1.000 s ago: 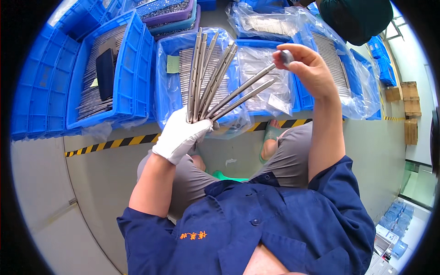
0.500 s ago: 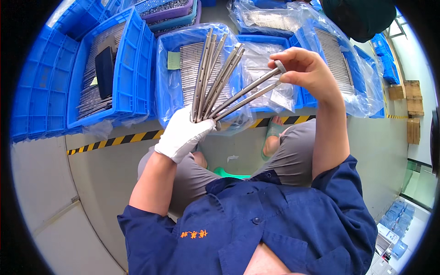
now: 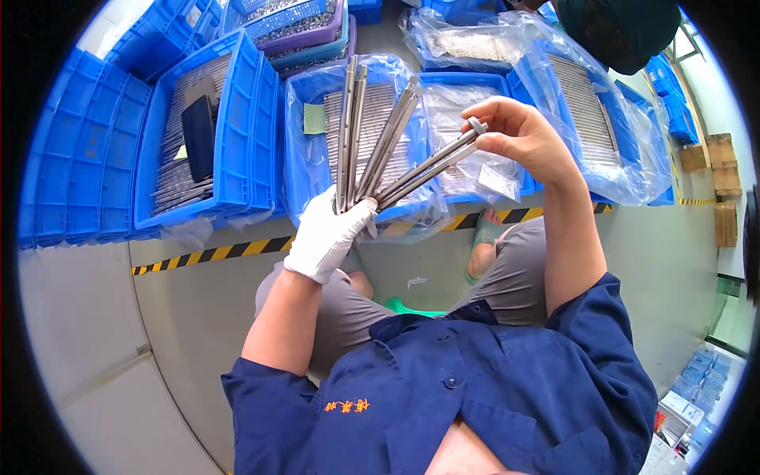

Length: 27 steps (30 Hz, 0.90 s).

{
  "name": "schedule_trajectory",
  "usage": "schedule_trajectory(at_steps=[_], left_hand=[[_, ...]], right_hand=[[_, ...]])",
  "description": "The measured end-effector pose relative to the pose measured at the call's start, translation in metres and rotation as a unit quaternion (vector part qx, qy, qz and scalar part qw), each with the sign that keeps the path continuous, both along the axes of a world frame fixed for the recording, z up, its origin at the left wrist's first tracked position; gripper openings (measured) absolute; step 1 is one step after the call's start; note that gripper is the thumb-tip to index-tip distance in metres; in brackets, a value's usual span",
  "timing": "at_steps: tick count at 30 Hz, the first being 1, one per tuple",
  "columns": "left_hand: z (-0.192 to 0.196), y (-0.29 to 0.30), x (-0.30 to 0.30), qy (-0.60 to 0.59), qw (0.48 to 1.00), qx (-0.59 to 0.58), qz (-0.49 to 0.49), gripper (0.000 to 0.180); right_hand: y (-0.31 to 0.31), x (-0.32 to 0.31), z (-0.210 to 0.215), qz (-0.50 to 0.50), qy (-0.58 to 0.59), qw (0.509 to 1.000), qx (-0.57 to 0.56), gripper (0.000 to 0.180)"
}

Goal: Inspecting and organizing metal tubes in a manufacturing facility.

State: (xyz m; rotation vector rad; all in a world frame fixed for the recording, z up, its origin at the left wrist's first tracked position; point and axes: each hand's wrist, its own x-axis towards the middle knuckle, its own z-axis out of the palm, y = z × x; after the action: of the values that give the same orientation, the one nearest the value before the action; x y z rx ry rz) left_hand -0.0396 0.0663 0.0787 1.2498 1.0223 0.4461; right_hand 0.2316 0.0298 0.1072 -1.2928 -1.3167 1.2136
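Observation:
In a white glove, my left hand (image 3: 323,241) is closed around the lower ends of several slim metal rods (image 3: 388,138). They fan out upward, with small holes along some of them. My bare right hand (image 3: 529,136) pinches a small knurled metal knob (image 3: 476,125) between thumb and fingers. The knob sits at the upper end of one of the rods leaning to the right. Whether it is fitted onto the rod or only touching it, I cannot tell. Behind the rods, a plastic-lined blue crate (image 3: 296,170) holds rows of similar rods.
More blue crates of rods stand left and right, one with a dark phone (image 3: 199,138) on top. Purple and teal baskets (image 3: 317,36) of small metal parts are at the back. Another person's dark-covered head (image 3: 621,32) shows at upper right. Striped tape (image 3: 226,255) crosses the floor.
The whole view has shifted slightly, so the crates appear lower and further right. The rods leaning right have drawn closer together, and the knob has tilted in my right fingers.

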Motion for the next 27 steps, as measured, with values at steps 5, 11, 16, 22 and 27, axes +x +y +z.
schedule_trajectory(at_steps=[5, 11, 16, 22, 27], left_hand=[[-0.003, 0.000, 0.000, -0.012, 0.999, 0.019, 0.036, 0.017], [0.007, 0.003, -0.001, -0.050, 0.998, -0.044, 0.012, 0.025], [0.008, -0.005, -0.001, -0.027, 0.992, -0.104, -0.065, 0.037], [0.005, -0.005, -0.001, -0.018, 0.991, -0.101, -0.085, 0.036], [0.006, -0.005, -0.001, -0.030, 0.990, -0.103, -0.096, 0.035]], right_hand=[[-0.001, -0.003, -0.003, 0.030, 0.039, 0.999, -0.022, 0.031], [-0.003, 0.017, 0.006, -0.043, 0.032, 0.997, 0.053, 0.027], [0.007, 0.002, -0.009, 0.005, 0.103, 0.995, -0.016, 0.036], [0.005, 0.007, -0.011, 0.055, 0.156, 0.986, -0.022, 0.040], [0.004, -0.001, -0.017, 0.066, 0.057, 0.996, -0.029, 0.032]])
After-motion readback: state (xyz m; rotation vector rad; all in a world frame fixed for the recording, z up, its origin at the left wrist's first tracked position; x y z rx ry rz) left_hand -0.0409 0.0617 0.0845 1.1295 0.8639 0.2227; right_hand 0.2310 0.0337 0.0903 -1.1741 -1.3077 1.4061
